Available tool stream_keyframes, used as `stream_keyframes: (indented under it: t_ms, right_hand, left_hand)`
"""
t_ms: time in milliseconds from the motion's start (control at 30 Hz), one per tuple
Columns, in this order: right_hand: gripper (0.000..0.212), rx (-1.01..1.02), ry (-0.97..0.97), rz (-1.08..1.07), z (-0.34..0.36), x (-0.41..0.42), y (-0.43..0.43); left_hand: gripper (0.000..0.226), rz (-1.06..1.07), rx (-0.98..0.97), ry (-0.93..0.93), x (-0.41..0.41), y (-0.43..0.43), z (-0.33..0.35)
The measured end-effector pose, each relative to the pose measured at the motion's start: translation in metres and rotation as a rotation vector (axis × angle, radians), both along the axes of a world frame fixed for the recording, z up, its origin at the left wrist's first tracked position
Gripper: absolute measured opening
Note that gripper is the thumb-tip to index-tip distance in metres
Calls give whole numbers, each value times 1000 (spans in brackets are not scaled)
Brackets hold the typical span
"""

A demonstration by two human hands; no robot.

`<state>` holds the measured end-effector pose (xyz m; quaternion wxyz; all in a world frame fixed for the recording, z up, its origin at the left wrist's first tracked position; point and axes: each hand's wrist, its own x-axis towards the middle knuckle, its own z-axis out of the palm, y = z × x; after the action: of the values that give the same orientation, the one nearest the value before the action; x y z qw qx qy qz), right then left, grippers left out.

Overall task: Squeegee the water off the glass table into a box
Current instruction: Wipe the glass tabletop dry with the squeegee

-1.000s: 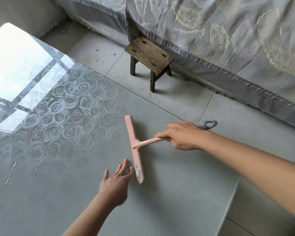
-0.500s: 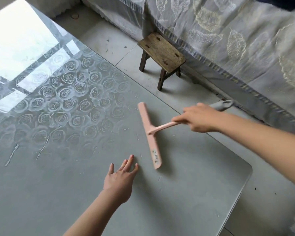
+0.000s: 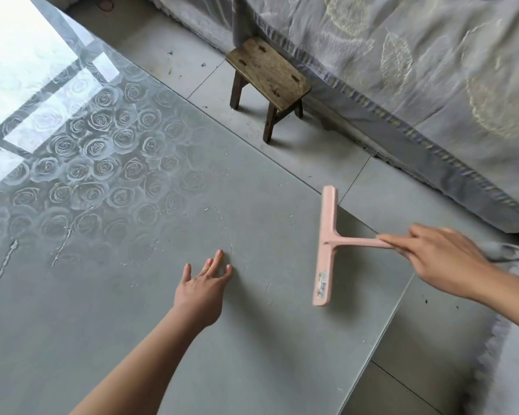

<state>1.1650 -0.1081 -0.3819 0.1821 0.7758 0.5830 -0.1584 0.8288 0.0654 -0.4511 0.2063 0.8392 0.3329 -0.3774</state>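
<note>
- Squeegee (image 3: 325,250) is in my right hand (image 3: 441,262): fingers curled round its handle, blade left of my grip, over the glass table (image 3: 162,324) near its right edge
- I cannot tell if the blade touches the glass
- My left hand (image 3: 203,290) rests on the glass, fingers straight and spread, well left of the blade
- Water streaks (image 3: 5,262) lie far left of both hands
- Stool (image 3: 267,73) stands on the floor beyond my grip

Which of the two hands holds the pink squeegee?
The right hand grips the pink squeegee by its handle; the left hand is open, holding nothing.
</note>
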Motion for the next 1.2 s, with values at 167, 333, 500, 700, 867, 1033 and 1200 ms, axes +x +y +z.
stream_keyframes:
  t_ms: [167,333,500,700,867,1033,1200]
  right_hand:
    - [46,19,117,-104,-22,-43,1]
    - [46,107,278,-64,-39,-114,56]
    - [45,219,252,-40,-19,-108,9]
    - [44,55,174,-254,11,-68,-145]
    - [49,-112,75,-330,13,-70,-215]
    - [59,-14,57,-325,-6,-106,-209]
    - [42,37,176,-261,-9,-78,-199]
  left_hand:
    - [86,20,-3,-6,-3,2,-4]
    - [92,176,69,-188,-18,-8,-5]
    - [82,159,261,-385,-26,-33,1]
    - [80,73,218,-294,-10,-81,19]
    - [78,12,208,-250,-2,-120,17]
    - [76,-26,217,-217,-11,-142,8]
    - [75,-35,216,-171,-24,-152,6]
